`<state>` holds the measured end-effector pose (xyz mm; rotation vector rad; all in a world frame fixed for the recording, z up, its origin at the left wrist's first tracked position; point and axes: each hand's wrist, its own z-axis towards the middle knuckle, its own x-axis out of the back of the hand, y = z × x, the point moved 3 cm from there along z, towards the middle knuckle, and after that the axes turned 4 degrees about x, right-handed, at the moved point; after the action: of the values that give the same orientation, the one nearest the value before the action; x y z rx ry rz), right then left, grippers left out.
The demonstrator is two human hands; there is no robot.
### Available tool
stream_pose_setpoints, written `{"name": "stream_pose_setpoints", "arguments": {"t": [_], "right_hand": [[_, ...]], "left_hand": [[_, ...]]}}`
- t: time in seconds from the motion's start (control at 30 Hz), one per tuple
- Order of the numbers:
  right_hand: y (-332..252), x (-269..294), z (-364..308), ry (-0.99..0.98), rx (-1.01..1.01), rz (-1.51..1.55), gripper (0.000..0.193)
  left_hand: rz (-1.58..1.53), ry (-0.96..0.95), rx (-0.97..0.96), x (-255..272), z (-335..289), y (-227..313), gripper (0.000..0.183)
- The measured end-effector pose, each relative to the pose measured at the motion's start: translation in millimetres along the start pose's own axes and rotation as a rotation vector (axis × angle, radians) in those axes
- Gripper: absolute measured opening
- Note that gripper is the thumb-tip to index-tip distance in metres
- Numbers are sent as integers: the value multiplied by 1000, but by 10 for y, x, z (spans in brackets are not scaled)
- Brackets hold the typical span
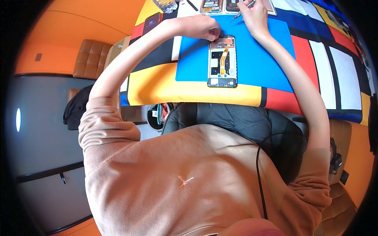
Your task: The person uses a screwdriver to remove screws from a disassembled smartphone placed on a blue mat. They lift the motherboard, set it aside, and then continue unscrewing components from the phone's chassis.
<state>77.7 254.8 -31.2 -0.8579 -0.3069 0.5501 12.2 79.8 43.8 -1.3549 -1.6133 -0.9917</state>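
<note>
An opened smartphone lies upright on a blue work mat, its inside facing up. A copper-coloured area shows near its top, and an orange flex cable runs down its middle. My left hand is closed, with curled fingertips at the phone's upper left corner; what they pinch is hidden. Farther up and to the right, my right hand grips a slim grey pointed tool, its thin tip slanting down to the left above the mat, apart from the phone.
Two more opened phone parts lie at the mat's far edge. Left of my forearm is a dark phone with a lit screen; a clear plastic bag and a black stick-like tool lie beyond. A colour-block cloth covers the table. Below stands a bin.
</note>
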Motion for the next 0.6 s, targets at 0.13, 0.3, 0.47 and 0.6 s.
{"name": "stream_pose_setpoints", "arguments": {"t": [0.13,0.3,0.47,0.6], "right_hand": [[-1,-10,-9,-13,-33,7,24],[-5,-5,-10,-20,-18,-7,24],[-19,-4,-3,-14,-4,-26,24],[-38,10,-2,3,-16,-11,23]], "left_hand": [[216,152,-41,-1,-45,70,19],[419,311,-177,-45,-54,139,14],[488,332,-215,-77,-48,141,15],[351,261,-133,-71,-50,98,18]]}}
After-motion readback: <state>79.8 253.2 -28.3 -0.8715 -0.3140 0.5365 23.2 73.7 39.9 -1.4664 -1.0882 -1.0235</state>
